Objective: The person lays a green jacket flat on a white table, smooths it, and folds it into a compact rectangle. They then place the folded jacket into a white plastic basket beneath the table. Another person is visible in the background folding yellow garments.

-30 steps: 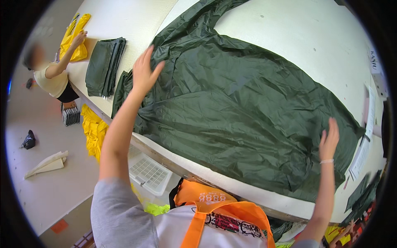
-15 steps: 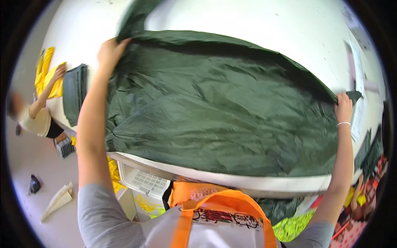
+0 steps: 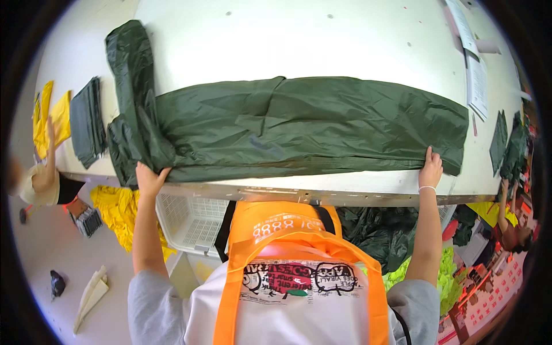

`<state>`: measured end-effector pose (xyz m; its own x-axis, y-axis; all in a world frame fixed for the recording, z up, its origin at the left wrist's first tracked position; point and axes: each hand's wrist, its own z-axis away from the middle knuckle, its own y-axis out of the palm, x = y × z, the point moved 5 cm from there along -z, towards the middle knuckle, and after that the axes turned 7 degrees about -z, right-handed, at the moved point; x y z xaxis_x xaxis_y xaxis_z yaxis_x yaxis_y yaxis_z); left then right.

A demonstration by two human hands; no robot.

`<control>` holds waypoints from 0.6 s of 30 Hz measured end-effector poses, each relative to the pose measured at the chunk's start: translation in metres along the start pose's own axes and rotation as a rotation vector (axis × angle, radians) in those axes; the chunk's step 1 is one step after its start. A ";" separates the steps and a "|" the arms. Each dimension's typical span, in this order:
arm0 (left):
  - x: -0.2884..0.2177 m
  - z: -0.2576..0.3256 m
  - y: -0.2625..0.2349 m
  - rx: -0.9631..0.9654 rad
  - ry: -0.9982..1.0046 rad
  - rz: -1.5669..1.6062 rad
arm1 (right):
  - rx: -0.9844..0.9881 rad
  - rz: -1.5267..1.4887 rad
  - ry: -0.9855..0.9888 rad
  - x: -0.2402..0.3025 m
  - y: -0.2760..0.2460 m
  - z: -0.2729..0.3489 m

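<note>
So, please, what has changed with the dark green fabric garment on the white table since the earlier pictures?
The left hand and right hand took the far edge of the dark green fabric garment and drew it nearer. Now the garment is a narrower folded strip, with both hands at its near side. The flat stack of dark folded fabric stays on the white table at left.

Bright light fills the fisheye-bowed, dark-rimmed view.

Garment wkshp: long tbl (image 3: 276, 46), folded stk (image 3: 87, 123)
</note>
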<state>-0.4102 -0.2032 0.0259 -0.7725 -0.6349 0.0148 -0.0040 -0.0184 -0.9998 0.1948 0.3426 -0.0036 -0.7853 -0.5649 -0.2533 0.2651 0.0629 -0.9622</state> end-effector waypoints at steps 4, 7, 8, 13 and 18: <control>0.000 0.013 -0.008 0.136 -0.022 0.062 | 0.105 -0.104 0.133 -0.016 0.031 0.012; -0.009 0.024 -0.011 0.036 0.085 0.161 | 0.421 0.004 0.227 -0.007 0.009 -0.001; -0.013 0.025 -0.012 0.021 0.095 0.181 | 0.590 0.064 0.247 -0.005 -0.004 -0.011; -0.018 0.029 -0.018 0.098 0.012 0.131 | 0.011 -0.597 -0.535 0.157 -0.153 -0.100; -0.007 0.033 -0.011 0.115 -0.028 0.109 | -0.043 -0.851 -1.284 0.388 -0.210 -0.083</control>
<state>-0.3836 -0.2243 0.0369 -0.7461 -0.6594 -0.0918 0.1530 -0.0356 -0.9876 -0.2119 0.1784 0.0916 0.3098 -0.7482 0.5867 -0.0311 -0.6248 -0.7802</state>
